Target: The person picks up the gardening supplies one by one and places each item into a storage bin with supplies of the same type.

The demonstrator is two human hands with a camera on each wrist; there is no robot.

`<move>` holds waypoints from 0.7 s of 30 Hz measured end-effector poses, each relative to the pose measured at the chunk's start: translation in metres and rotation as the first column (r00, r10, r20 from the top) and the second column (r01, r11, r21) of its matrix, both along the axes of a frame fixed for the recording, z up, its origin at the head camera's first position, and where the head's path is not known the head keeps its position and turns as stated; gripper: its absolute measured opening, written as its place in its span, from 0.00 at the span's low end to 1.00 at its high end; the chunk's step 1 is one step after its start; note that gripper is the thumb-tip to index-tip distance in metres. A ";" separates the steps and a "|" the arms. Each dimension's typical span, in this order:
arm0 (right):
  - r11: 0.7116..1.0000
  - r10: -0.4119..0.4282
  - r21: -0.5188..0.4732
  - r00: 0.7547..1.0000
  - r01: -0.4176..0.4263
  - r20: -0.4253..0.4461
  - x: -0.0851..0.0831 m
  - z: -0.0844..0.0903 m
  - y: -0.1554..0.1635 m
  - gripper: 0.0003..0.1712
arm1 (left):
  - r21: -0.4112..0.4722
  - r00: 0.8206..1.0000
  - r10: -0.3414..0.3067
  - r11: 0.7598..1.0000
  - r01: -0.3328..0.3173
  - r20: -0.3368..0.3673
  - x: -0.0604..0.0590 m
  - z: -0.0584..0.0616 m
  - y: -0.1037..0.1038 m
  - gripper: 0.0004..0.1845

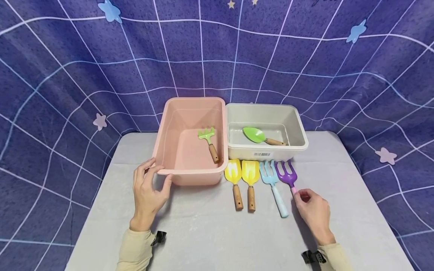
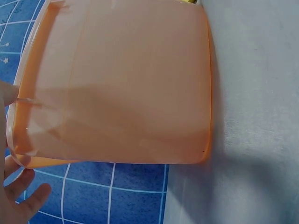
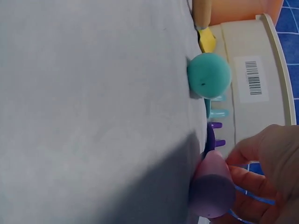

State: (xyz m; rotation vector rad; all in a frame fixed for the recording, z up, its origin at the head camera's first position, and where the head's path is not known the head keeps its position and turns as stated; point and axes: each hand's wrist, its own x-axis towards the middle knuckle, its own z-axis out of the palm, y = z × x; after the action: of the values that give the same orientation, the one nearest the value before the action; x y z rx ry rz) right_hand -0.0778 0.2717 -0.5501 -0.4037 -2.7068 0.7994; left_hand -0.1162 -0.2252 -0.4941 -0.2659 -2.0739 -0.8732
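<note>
My left hand [image 1: 149, 194] grips the near left corner of a pink plastic bin [image 1: 190, 177]; its thumb lies on the front rim and the fingers on the corner's left side. In the bin lies a small green hand rake [image 1: 207, 136] with a wooden handle. My right hand [image 1: 313, 210] pinches the pink handle of a purple garden fork [image 1: 287, 176], thumb and fingers on either side of the handle [image 3: 212, 175]. Beside this fork lies a light blue garden fork [image 1: 276, 190]. Two yellow shovels, one left [image 1: 234, 174] and one right [image 1: 250, 174], lie further left.
A light grey bin [image 1: 245, 153] with a barcode label stands against the pink bin's right side. It holds a green trowel [image 1: 255, 134]. The table has a grey cloth [image 1: 210, 233], and a blue-purple grid-patterned curtain [image 1: 217, 49] hangs behind and around it.
</note>
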 end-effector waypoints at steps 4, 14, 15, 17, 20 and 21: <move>0.999 0.032 0.039 0.999 -0.034 0.038 -0.001 0.001 0.001 0.20 | -0.001 1.000 0.002 1.000 -0.002 -0.001 0.000 0.001 0.000 0.20; 0.999 -0.034 0.036 0.990 0.030 0.138 0.001 0.002 0.004 0.16 | -0.006 1.000 -0.004 1.000 0.004 0.014 0.000 0.000 0.000 0.19; 0.999 -0.039 0.031 0.989 0.035 0.143 0.002 0.002 0.005 0.17 | -0.004 1.000 -0.002 1.000 0.002 0.015 0.000 0.000 0.000 0.19; 0.999 -0.045 0.021 0.989 0.042 0.138 0.002 0.003 0.007 0.17 | -0.003 1.000 0.002 1.000 -0.002 0.017 0.000 0.000 0.000 0.19; 0.999 -0.050 0.009 0.993 0.049 0.104 0.003 0.003 0.008 0.16 | -0.002 1.000 0.005 1.000 -0.005 0.018 0.001 0.000 0.000 0.19; 0.999 -0.052 0.008 0.995 0.052 0.088 0.004 0.003 0.008 0.16 | -0.002 1.000 0.005 1.000 -0.005 0.018 0.001 0.001 0.000 0.19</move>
State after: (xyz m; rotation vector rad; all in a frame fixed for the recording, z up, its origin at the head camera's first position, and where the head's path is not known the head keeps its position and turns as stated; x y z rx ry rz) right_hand -0.0743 0.2797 -0.5466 -0.5177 -2.7667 0.7772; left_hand -0.1155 -0.2255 -0.4936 -0.2544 -2.0910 -0.8738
